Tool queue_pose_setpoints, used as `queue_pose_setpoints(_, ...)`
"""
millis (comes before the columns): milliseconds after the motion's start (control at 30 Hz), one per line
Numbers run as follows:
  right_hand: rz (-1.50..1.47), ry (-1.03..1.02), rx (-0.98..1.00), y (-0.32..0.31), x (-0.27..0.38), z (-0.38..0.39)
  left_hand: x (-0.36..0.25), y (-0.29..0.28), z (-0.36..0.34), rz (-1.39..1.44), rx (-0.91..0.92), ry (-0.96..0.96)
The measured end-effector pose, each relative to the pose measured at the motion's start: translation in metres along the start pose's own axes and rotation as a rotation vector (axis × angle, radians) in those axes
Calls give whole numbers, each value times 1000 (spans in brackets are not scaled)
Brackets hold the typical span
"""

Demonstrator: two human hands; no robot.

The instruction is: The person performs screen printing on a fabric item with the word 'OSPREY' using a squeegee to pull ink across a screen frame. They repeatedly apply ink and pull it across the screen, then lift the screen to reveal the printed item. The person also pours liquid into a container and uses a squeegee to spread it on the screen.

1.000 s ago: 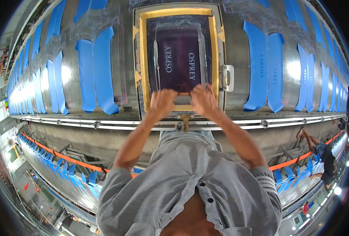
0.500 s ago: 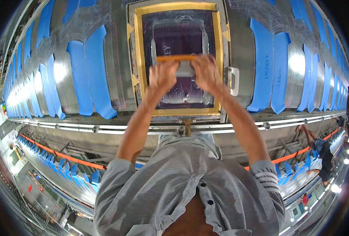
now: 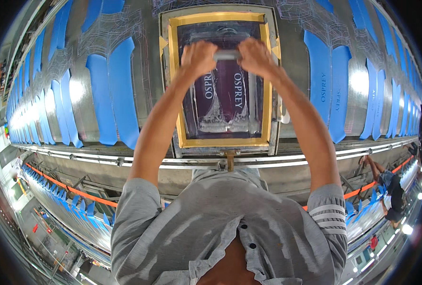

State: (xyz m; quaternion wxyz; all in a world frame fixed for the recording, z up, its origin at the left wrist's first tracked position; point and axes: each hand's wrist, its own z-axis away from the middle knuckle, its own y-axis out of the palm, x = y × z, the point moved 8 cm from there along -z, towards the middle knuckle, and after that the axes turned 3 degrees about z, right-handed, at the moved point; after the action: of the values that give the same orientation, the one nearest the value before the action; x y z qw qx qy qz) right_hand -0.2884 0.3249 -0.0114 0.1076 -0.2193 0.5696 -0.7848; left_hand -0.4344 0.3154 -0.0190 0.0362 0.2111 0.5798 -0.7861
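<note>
Both of my hands grip a squeegee (image 3: 227,55) near the far end of a framed printing screen (image 3: 177,118) edged with yellow tape. My left hand (image 3: 199,59) is closed on the squeegee's left part, and my right hand (image 3: 254,59) on its right part. Its grey top shows between them. Below it, the dark purple mesh (image 3: 222,114) carries two columns of pale lettering and whitish smears of wet material. A white handle (image 3: 284,114) on the screen's right side is partly behind my right forearm.
Blue fabric pieces lie in rows on the long metal table (image 3: 149,95) to both sides, some printed. A metal rail (image 3: 196,162) runs along the near edge. Behind me are an orange-railed rack (image 3: 78,191) with more blue pieces and, at right, another person (image 3: 392,194).
Both hands have pushed the squeegee from the screen's near end up to its far end. Whitish streaks now show on the near part of the mesh, and my forearms are stretched further forward.
</note>
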Motion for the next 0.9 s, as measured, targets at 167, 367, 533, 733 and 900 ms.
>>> queue_pose_setpoints(167, -43, -114, -232, 20, -9, -9, -2, 2, -1, 6, -100, 11)
queue_pose_setpoints(367, -196, -115, -265, 68, 63, 168, -56, 67, 172, 52, -117, 70)
queue_pose_setpoints(533, -201, -126, -75, 84, 95, 248, -84, 95, 256, 151, -198, 92)
queue_pose_setpoints(733, -71, 502, -541, 48, -62, 212, -79, 105, 259, 140, -113, 66)
queue_pose_setpoints(900, -466, 873, -382, 121, -154, 192, -79, 118, 249, 141, -133, 115)
